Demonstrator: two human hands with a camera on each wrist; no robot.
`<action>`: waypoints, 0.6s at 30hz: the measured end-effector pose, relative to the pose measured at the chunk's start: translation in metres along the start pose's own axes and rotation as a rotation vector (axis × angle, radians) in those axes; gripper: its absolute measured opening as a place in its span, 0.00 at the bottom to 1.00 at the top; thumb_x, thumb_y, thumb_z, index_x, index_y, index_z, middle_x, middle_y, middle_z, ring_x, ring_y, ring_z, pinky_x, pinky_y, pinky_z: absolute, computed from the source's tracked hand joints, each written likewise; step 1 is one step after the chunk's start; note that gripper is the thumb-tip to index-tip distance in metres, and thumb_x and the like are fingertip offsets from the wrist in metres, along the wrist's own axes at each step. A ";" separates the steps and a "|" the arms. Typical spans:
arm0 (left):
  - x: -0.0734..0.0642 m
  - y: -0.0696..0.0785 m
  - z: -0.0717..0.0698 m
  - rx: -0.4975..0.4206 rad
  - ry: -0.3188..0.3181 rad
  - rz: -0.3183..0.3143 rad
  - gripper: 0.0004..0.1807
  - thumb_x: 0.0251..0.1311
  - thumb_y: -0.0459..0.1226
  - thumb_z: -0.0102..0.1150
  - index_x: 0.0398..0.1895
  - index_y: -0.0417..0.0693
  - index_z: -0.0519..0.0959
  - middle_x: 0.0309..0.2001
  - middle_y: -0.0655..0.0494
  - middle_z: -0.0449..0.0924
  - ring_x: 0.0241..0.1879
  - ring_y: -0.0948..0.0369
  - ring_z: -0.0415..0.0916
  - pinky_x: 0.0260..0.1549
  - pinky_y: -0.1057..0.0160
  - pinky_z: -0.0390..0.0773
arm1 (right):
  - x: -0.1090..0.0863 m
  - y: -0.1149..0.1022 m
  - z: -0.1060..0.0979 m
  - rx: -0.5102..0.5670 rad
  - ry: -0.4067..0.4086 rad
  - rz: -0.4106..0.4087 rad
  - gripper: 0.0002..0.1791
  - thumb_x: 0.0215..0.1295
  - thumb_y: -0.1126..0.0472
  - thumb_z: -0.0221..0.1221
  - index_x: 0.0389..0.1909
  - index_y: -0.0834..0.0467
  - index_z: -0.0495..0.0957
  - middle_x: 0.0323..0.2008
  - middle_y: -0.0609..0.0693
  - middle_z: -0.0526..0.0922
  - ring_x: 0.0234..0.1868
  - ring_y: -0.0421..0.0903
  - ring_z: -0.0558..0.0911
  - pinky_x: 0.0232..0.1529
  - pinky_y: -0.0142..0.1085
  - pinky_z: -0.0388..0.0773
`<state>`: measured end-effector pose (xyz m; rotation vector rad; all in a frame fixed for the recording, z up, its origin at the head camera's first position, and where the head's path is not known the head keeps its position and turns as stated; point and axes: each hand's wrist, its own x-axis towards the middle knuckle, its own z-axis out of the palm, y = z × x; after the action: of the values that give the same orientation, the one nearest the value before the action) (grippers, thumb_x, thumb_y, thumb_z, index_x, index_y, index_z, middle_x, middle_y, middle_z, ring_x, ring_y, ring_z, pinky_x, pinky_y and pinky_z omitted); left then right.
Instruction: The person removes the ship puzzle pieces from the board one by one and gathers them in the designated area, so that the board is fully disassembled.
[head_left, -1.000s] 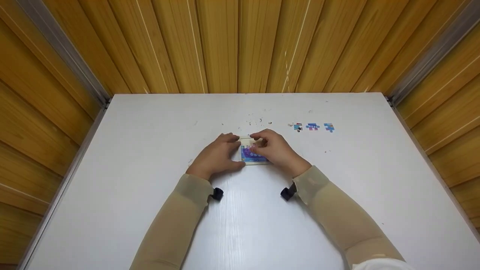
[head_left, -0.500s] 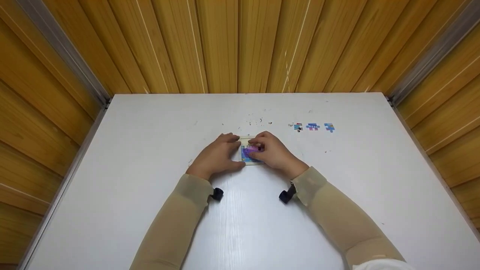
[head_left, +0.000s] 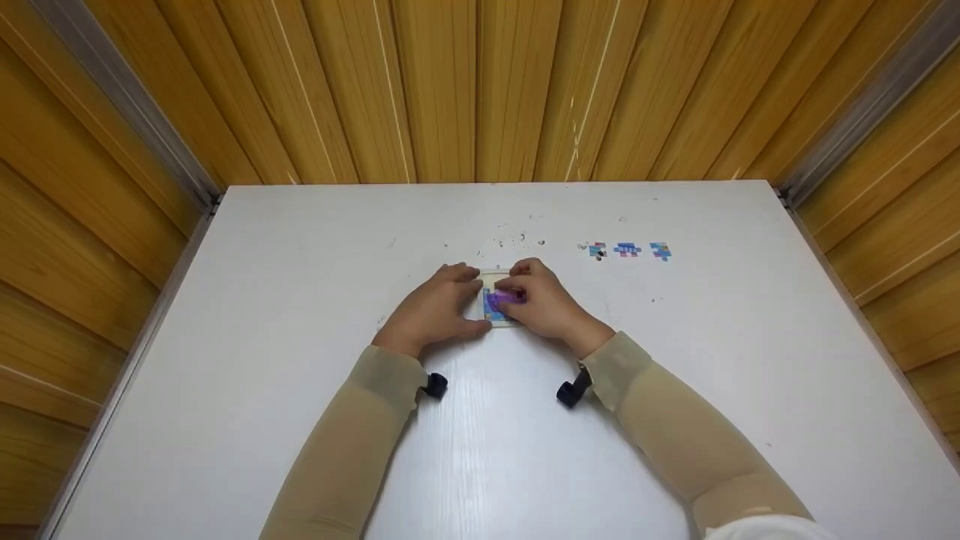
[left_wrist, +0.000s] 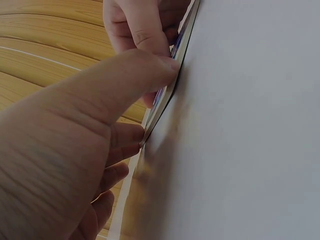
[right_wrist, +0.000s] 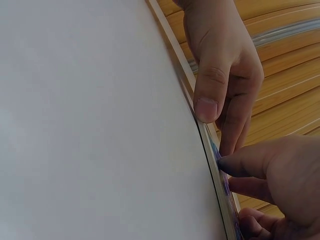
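A small cream-framed puzzle board (head_left: 493,275) lies on the table in the head view, partly filled with blue and purple pieces. My left hand (head_left: 431,311) holds its left side, thumb at the near corner and fingertips along the far left edge. In the left wrist view, the left thumb (left_wrist: 145,70) presses on the board's rim. Over the board, my right hand (head_left: 551,300) has thumb and index finger on either side of a purple puzzle piece (head_left: 504,298). That hand covers the board's right part. In the right wrist view, the right fingertips (right_wrist: 232,165) touch the picture surface.
Several things lie beyond the board: a loose red-and-blue puzzle piece (head_left: 597,250), a purple-blue piece (head_left: 628,250) and a blue piece (head_left: 661,251) in a row at the right, plus dark specks. Wood-look panels (head_left: 480,90) rise behind the white table (head_left: 480,450).
My right hand has shifted slightly left across the board, covering more of its pieces. The left hand stays in place, and the three loose pieces remain where they were.
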<state>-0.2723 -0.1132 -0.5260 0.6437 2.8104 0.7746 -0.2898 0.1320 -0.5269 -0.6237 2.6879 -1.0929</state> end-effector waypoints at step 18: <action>0.000 0.001 0.000 0.032 0.008 0.007 0.47 0.67 0.59 0.77 0.82 0.44 0.76 0.87 0.50 0.69 0.91 0.43 0.58 0.91 0.48 0.61 | 0.001 0.000 0.001 -0.042 0.010 -0.007 0.22 0.77 0.57 0.71 0.67 0.59 0.87 0.66 0.63 0.78 0.66 0.62 0.78 0.72 0.57 0.78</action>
<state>-0.2721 -0.1129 -0.5254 0.6568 2.8348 0.7370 -0.2900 0.1310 -0.5271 -0.6361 2.7256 -1.0470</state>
